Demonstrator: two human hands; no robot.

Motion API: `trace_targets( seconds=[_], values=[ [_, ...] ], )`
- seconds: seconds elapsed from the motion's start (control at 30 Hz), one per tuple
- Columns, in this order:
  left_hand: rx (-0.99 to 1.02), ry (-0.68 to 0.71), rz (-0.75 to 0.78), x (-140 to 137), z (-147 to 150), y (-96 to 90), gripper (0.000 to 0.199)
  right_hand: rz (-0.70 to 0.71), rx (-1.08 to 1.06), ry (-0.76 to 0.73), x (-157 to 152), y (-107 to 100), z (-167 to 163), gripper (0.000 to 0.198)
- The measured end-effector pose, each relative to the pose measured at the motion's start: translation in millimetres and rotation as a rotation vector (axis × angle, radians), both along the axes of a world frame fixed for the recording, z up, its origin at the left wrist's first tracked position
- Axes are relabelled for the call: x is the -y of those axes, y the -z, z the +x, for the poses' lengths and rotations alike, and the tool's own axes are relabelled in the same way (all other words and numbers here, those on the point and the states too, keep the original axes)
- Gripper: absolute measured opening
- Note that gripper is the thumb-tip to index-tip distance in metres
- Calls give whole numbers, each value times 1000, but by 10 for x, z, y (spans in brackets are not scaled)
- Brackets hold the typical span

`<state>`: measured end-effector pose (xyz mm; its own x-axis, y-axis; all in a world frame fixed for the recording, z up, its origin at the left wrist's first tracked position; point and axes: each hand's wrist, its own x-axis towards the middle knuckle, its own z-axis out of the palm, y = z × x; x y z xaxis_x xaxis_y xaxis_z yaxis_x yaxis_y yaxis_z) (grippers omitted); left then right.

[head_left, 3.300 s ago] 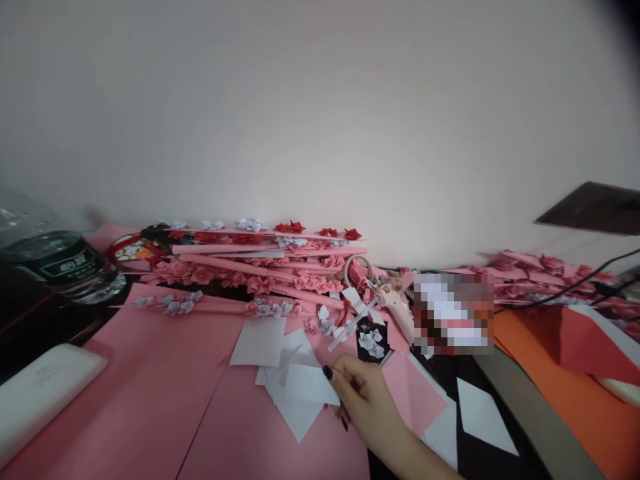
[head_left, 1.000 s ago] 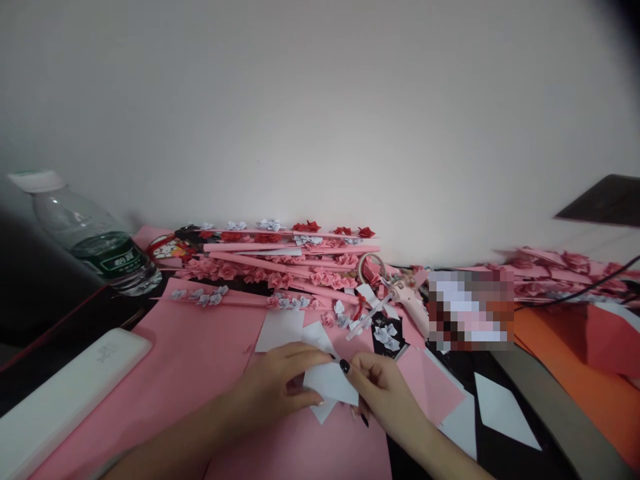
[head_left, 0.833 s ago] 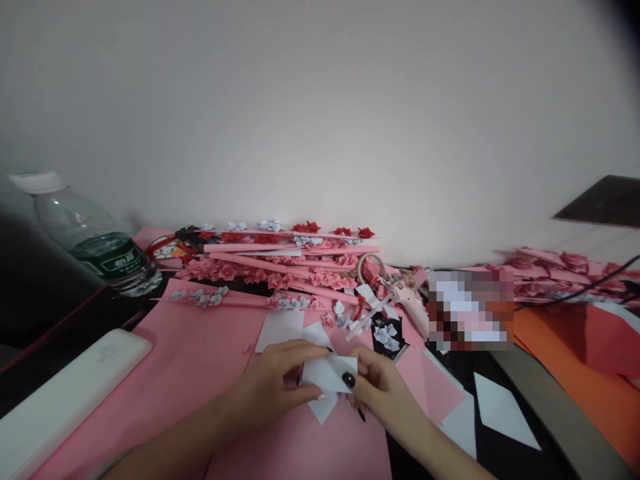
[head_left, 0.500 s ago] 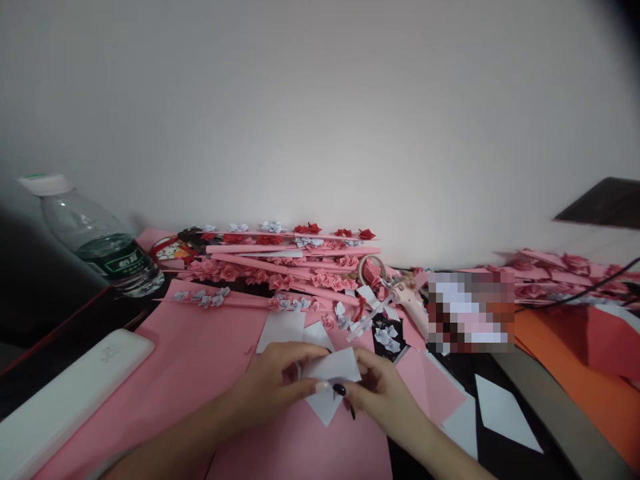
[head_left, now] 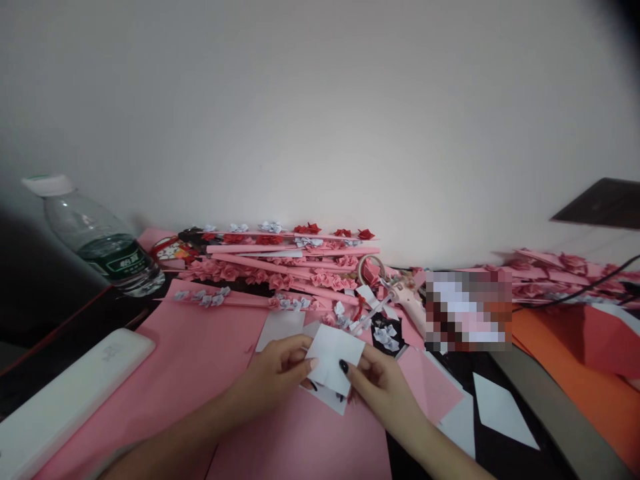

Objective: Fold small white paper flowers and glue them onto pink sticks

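Note:
A small square of white paper (head_left: 333,350) with faint crease lines is held up between my two hands. My left hand (head_left: 286,365) pinches its left edge, thumb on the face and fingers behind. On the right edge, my right hand (head_left: 373,380) grips it the same way, its dark-nailed thumb on the front. More white paper (head_left: 333,400) shows below the square; whether it is part of the same sheet I cannot tell. Pink paper sheets (head_left: 305,443) lie beneath both hands.
Behind lies a pile of pink paper sticks with paper flowers (head_left: 290,283). A glue gun (head_left: 407,300) and tape roll (head_left: 371,268) lie right of it. A water bottle (head_left: 107,247) and white case (head_left: 75,393) are at left. Orange paper (head_left: 565,367) covers the right side.
The white paper, folded over and tilted before, now faces me as a flat square. Both hands have shifted their hold to its opposite edges.

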<state>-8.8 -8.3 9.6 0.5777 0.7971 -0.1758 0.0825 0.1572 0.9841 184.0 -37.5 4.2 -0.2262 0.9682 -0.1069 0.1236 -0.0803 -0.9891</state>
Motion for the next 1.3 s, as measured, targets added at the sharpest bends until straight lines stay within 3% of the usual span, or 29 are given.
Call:
trace_targets(
  seconds=[0.23, 0.43, 0.7, 0.9, 1.1, 1.23, 1.3],
  values=[
    [10, -6, -43, 23, -3, 10, 29, 3, 61, -96, 38, 3, -2, 18],
    [143, 27, -130, 9, -15, -8, 31, -51, -153, -95, 24, -40, -3, 24],
    [197, -71, -285, -8, -62, 40, 21, -221, -448, -47, 1, 4, 21, 26],
    [355, -9, -338, -11, -65, 91, 28, -261, -572, -75, 9, 1, 49, 30],
    [123, 34, -250, 10, -23, -14, 31, -226, -300, -26, 4, 24, -26, 29],
    [62, -27, -137, 13, -2, -57, 31, 19, -11, -24, 51, -40, -10, 31],
    [41, -47, -84, 6, -13, -45, 30, 167, 277, -171, 85, -119, 14, 32]
  ],
)
